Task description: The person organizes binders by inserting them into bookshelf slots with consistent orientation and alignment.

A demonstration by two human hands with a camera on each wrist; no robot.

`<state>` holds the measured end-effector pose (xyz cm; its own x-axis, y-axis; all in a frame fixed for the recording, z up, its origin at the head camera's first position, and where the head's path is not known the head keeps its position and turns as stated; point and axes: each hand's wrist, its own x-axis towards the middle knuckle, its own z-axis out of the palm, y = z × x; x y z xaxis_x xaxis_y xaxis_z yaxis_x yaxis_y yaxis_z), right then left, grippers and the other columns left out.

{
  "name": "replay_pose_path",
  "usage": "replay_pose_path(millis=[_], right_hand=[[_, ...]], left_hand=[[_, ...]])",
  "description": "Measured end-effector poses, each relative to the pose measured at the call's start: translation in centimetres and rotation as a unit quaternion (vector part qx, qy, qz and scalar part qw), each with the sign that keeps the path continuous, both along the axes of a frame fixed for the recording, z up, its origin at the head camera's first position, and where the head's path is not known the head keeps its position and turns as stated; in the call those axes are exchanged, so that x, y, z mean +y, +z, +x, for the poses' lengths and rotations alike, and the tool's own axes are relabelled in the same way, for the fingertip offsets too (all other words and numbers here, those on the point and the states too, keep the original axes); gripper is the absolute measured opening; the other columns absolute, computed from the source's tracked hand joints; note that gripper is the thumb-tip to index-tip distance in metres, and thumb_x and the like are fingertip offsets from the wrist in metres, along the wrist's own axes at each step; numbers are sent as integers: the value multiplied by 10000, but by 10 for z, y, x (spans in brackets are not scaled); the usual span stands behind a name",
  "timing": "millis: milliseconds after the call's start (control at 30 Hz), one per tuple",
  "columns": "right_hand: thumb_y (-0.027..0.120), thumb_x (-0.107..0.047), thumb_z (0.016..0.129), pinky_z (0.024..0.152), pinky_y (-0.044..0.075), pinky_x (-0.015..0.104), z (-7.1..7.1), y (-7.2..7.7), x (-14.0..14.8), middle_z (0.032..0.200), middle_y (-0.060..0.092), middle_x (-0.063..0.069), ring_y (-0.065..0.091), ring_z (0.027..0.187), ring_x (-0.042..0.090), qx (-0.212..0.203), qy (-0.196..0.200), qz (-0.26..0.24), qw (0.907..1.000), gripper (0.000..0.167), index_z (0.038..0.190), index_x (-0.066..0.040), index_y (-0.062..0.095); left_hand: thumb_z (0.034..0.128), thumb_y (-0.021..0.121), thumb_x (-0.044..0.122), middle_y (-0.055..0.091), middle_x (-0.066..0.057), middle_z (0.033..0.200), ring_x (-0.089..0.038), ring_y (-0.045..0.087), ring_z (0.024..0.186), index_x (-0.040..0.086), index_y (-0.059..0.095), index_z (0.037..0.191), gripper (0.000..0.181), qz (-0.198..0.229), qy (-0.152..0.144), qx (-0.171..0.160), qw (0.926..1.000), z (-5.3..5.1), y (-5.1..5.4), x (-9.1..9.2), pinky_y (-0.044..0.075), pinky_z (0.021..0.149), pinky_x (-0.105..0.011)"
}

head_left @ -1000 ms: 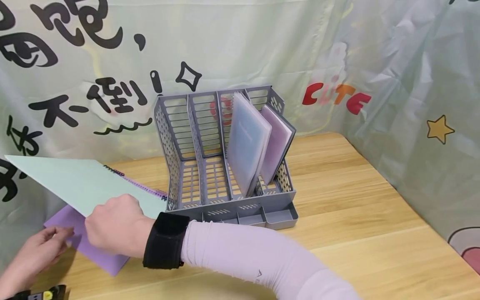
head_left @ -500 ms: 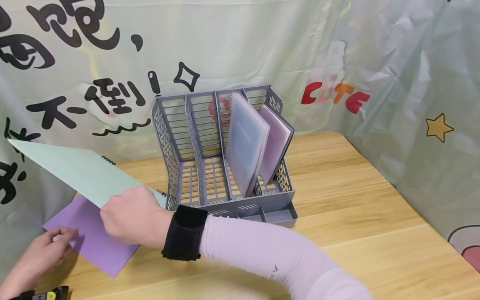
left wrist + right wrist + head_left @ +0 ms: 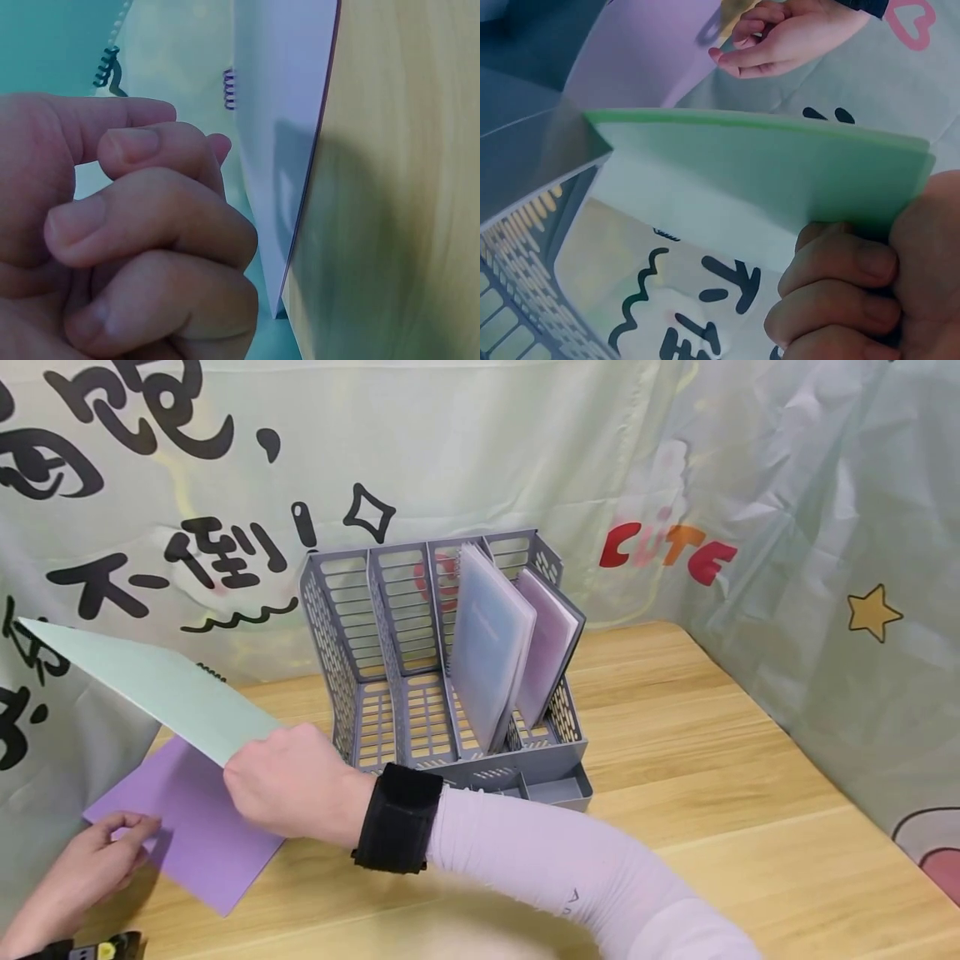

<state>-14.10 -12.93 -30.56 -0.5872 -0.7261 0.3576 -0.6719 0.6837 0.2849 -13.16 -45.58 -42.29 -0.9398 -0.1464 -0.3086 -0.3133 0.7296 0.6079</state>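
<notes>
My right hand [image 3: 296, 785] grips a pale green spiral notebook [image 3: 157, 681] by its near edge, its cover tilted up to the left of the grey rack. In the right wrist view curled fingers [image 3: 840, 300] hold the green notebook's edge. A purple notebook [image 3: 213, 831] lies on the table at the left, partly covered by the green one. Beside its left edge is my left hand [image 3: 101, 860], fingers loosely curled. The left wrist view shows no object between the fingers [image 3: 161, 210]; a small purple coil is visible beyond them.
A grey slotted desk rack [image 3: 348, 710] with dividers stands mid-table. A bluish spiral notebook [image 3: 491, 643] and a pink-purple notebook [image 3: 546, 643] stand in its right compartments. Small trays [image 3: 558, 787] run along its front. A printed cloth [image 3: 480, 443] hangs behind the wooden table [image 3: 712, 760].
My right hand has moved right and slightly up with the green notebook, showing more of the purple notebook beneath. The left hand has hardly moved.
</notes>
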Motion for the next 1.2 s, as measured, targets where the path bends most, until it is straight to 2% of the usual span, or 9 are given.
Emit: replay_pose_path(millis=[200, 333, 533, 767, 967, 1067, 1200], right_hand=[[475, -235, 1048, 423, 364, 202, -6, -4, 12, 610, 328, -153, 340, 526, 6, 459, 13, -279, 9986, 415, 645, -281, 389], [480, -242, 1048, 418, 320, 201, -8, -3, 17, 617, 321, -152, 335, 524, 10, 445, 8, -293, 9986, 408, 651, -283, 397], [470, -301, 1083, 406, 314, 205, -8, 0, 23, 623, 330, -146, 337, 506, 17, 246, -82, -319, 9992, 417, 669, -285, 422], [440, -351, 1116, 405, 319, 205, -9, 1, 28, 641, 376, -153, 359, 494, 10, 71, -91, -367, 9993, 418, 704, -283, 457], [451, -349, 1109, 405, 356, 203, -11, -3, 33, 629, 348, -149, 351, 487, 5, 347, -30, -431, 9985, 405, 710, -284, 469], [463, -344, 1099, 396, 365, 207, -12, -4, 35, 616, 327, -150, 341, 479, 0, 560, -20, -520, 9971, 395, 708, -284, 469], [456, -340, 1101, 387, 299, 216, -13, -4, 37, 611, 306, -142, 322, 477, 11, 620, -24, -575, 9964, 394, 711, -282, 465]], left_hand=[[1163, 377, 428, 494, 37, 681, -115, 454, 538, -125, 475, 1394, 607, -21, -157, 17, 9999, -3, 0, 4, 429, 508, -330], [1165, 348, 438, 489, 32, 700, -119, 454, 556, -115, 471, 1385, 608, -21, -218, -61, 9997, -6, 1, 6, 429, 521, -332], [1174, 259, 464, 489, 30, 770, -102, 452, 598, -100, 483, 1321, 624, 285, -256, -158, 9991, -11, 2, 11, 447, 567, -314], [1163, 223, 519, 510, 16, 849, -107, 478, 663, -71, 461, 1358, 665, 324, -194, -378, 9986, -14, 3, 18, 456, 614, -304], [1163, 247, 534, 503, 22, 818, -115, 461, 617, -35, 463, 1304, 625, 368, -307, -462, 9978, -15, 2, 22, 428, 576, -318], [1160, 259, 546, 503, 26, 795, -116, 463, 613, -33, 462, 1329, 636, 349, -339, -447, 9978, -16, 2, 24, 428, 563, -320], [1150, 277, 573, 515, 21, 788, -124, 473, 622, -30, 447, 1380, 668, 287, -343, -450, 9980, -19, 3, 28, 426, 551, -325]])
